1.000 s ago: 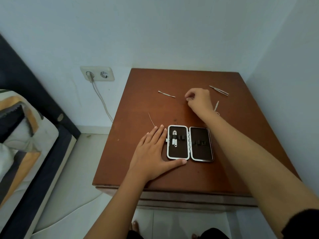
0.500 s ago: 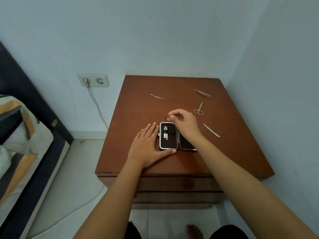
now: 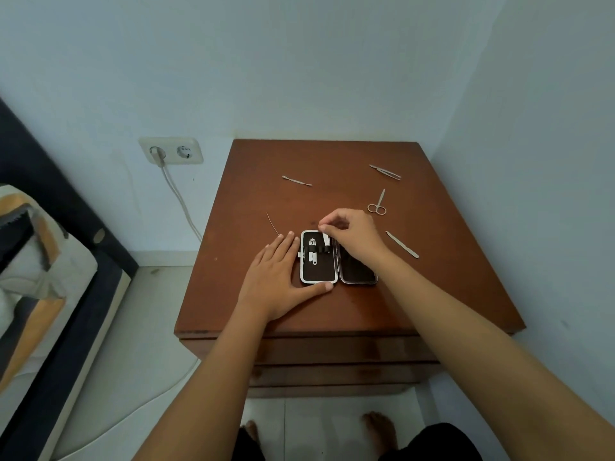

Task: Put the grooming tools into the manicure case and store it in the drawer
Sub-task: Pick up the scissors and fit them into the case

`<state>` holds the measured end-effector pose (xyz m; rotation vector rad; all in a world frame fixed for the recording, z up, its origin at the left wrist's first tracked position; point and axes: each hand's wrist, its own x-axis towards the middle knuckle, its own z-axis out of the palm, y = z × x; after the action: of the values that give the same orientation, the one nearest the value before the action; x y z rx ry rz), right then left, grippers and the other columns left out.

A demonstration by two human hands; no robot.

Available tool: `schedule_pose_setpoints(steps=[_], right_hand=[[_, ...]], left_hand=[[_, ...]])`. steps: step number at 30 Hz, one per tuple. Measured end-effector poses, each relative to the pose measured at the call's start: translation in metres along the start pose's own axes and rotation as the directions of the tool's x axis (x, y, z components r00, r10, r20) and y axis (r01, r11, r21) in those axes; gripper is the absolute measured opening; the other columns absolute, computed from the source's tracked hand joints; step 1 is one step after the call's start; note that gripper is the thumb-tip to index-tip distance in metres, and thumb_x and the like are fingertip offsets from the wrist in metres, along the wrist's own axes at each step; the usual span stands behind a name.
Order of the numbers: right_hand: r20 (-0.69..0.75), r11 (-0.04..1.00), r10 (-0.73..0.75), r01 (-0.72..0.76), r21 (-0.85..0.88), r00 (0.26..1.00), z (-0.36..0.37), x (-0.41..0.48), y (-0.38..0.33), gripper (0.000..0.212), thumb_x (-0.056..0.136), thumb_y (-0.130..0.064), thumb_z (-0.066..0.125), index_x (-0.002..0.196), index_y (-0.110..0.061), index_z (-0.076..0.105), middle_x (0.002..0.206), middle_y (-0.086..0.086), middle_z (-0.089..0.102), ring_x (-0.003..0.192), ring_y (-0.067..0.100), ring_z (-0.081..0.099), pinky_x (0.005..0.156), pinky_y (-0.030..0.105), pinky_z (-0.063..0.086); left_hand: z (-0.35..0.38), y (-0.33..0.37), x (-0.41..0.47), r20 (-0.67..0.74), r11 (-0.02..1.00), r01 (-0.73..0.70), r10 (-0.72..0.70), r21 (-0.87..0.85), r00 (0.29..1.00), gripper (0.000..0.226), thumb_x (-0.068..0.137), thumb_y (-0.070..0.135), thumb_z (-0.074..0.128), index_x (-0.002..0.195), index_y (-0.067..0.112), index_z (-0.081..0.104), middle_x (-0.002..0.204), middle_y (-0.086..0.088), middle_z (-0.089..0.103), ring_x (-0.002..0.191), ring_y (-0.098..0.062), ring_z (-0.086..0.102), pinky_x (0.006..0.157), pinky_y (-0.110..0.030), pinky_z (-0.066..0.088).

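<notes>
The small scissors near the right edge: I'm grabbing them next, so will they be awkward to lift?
Probably a little. The scissors lie flat on the smooth nightstand, so fingers may slide them before getting underneath. They look thin, rigid metal, likely light. Hooking a handle loop should help.

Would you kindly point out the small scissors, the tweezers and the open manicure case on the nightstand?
scissors (image 3: 378, 202): head view, on the shank just above the finger rings.
tweezers (image 3: 385, 171): head view, mid-length of the arms.
manicure case (image 3: 319, 272): head view, bare dark lining of the left half.

The right hand (image 3: 352, 234), having come back from the far worktop, is now sliding a small tool (image 3: 326, 240) into the manicure case (image 3: 319, 277).
</notes>
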<state>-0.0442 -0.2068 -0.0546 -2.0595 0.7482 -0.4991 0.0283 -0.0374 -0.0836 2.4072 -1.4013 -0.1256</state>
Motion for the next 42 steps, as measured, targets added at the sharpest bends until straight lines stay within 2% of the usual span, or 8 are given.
schedule_pose_setpoints(steps=[10, 13, 18, 23, 30, 35, 39, 42], right_hand=[[0.14, 0.97, -0.176, 0.196, -0.146, 0.974, -0.008, -0.035, 0.011, 0.022, 0.086, -0.012, 0.061, 0.107, -0.011, 0.07, 0.115, 0.004, 0.069, 0.12, 0.008, 0.055, 0.105, 0.021, 0.038], [0.153, 0.951, -0.228, 0.253, -0.176, 0.962, -0.022, -0.026, 0.015, 0.024, 0.087, -0.014, 0.061, 0.11, -0.011, 0.067, 0.118, 0.005, 0.068, 0.117, 0.011, 0.057, 0.104, 0.021, 0.038], [-0.182, 0.97, -0.056, 0.011, -0.242, 0.982, -0.07, 0.026, 0.035, 0.022, 0.085, -0.016, 0.061, 0.105, -0.01, 0.069, 0.112, 0.011, 0.068, 0.102, 0.022, 0.061, 0.098, 0.032, 0.042], [-0.181, 0.927, 0.086, -0.145, -0.347, 0.98, -0.067, 0.051, 0.054, 0.026, 0.077, -0.03, 0.072, 0.094, -0.009, 0.07, 0.103, 0.014, 0.064, 0.1, 0.026, 0.06, 0.089, 0.033, 0.046], [-0.106, 0.951, 0.076, -0.104, -0.291, 0.992, -0.061, 0.05, 0.045, 0.019, 0.082, -0.004, 0.063, 0.095, -0.013, 0.073, 0.092, 0.004, 0.066, 0.089, 0.015, 0.057, 0.081, 0.02, 0.04], [-0.186, 0.954, 0.05, -0.102, -0.283, 0.981, -0.061, 0.042, 0.045, 0.02, 0.079, 0.002, 0.062, 0.092, -0.009, 0.072, 0.089, 0.011, 0.067, 0.082, 0.016, 0.057, 0.084, 0.028, 0.049], [-0.22, 0.951, 0.048, -0.113, -0.289, 0.974, -0.06, 0.044, 0.044, 0.016, 0.077, -0.001, 0.065, 0.09, -0.007, 0.073, 0.101, 0.015, 0.066, 0.091, 0.026, 0.064, 0.088, 0.035, 0.052], [-0.221, 0.933, 0.051, -0.126, -0.337, 0.974, -0.065, 0.045, 0.044, 0.012, 0.078, -0.012, 0.068, 0.086, -0.006, 0.073, 0.09, 0.012, 0.064, 0.083, 0.023, 0.06, 0.073, 0.026, 0.045]], left_hand=[[0.003, -0.002, 0.001, -0.012, 1.0, -0.004, 0.003, -0.012, 1.0, 0.113, 0.06, 0.09, 0.029, 0.15, 0.024, 0.014, 0.158, 0.008, 0.009, 0.145, -0.008, 0.003, 0.115, -0.028, 0.002], [0.006, -0.003, 0.002, -0.016, 1.0, -0.024, 0.024, 0.017, 1.0, 0.11, 0.063, 0.089, 0.025, 0.15, 0.025, 0.008, 0.159, 0.009, 0.003, 0.145, -0.007, 0.0, 0.116, -0.029, 0.001], [0.007, -0.004, 0.003, 0.004, 0.997, -0.068, 0.068, 0.038, 0.998, 0.103, 0.068, 0.087, 0.022, 0.15, 0.027, 0.003, 0.157, 0.013, -0.001, 0.144, -0.003, -0.004, 0.118, -0.031, 0.0], [0.005, -0.004, 0.003, 0.004, 0.997, -0.058, 0.058, 0.042, 0.998, 0.102, 0.069, 0.086, 0.025, 0.15, 0.028, 0.005, 0.157, 0.014, 0.002, 0.143, -0.002, -0.003, 0.117, -0.029, -0.001], [0.002, -0.002, 0.002, 0.013, 0.999, -0.043, 0.043, 0.019, 0.999, 0.103, 0.067, 0.087, 0.025, 0.15, 0.029, 0.007, 0.157, 0.014, 0.004, 0.143, -0.002, -0.001, 0.116, -0.027, -0.002], [0.001, -0.002, 0.002, 0.014, 0.999, -0.035, 0.034, 0.023, 0.999, 0.103, 0.067, 0.087, 0.025, 0.15, 0.029, 0.007, 0.157, 0.015, 0.004, 0.143, -0.001, -0.001, 0.116, -0.027, -0.003], [0.001, -0.001, 0.001, 0.003, 0.999, -0.037, 0.037, 0.016, 0.999, 0.102, 0.067, 0.086, 0.027, 0.15, 0.029, 0.009, 0.157, 0.014, 0.007, 0.144, -0.003, 0.001, 0.115, -0.027, -0.002], [0.0, -0.001, 0.0, -0.002, 0.999, -0.04, 0.04, 0.013, 0.999, 0.102, 0.067, 0.086, 0.026, 0.15, 0.029, 0.009, 0.157, 0.014, 0.007, 0.144, -0.003, 0.001, 0.115, -0.027, -0.002]])
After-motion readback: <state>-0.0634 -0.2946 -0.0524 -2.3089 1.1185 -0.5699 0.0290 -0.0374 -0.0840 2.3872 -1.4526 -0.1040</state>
